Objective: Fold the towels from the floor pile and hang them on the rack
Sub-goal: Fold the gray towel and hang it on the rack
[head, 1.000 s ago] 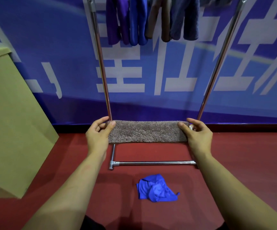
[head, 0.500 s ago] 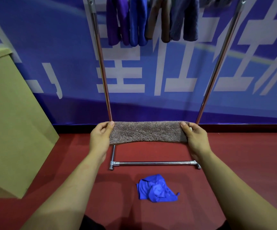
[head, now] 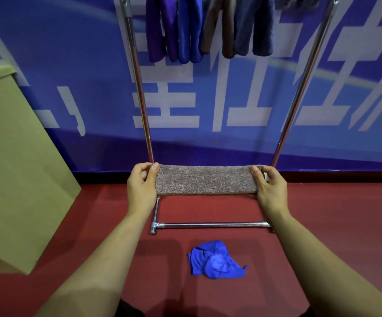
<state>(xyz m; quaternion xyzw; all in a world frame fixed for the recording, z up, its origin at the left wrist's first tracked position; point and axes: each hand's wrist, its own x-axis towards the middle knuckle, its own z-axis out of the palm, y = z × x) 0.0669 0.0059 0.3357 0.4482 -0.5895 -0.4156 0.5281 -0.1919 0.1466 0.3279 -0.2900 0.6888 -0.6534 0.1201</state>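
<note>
Staged indoor set: printed blue banner [head: 71, 65] backdrop, red floor [head: 322, 213], metal rack [head: 139, 88].

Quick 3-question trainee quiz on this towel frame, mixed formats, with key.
1. True or false: both hands grip the brown towel.
2. Which lies crumpled on the red floor? A) blue towel B) purple towel C) brown towel
3. Fill in: the held towel is stretched between the left hand and right hand as a folded ____.

Key: 1 true; 2 A; 3 strip
</note>
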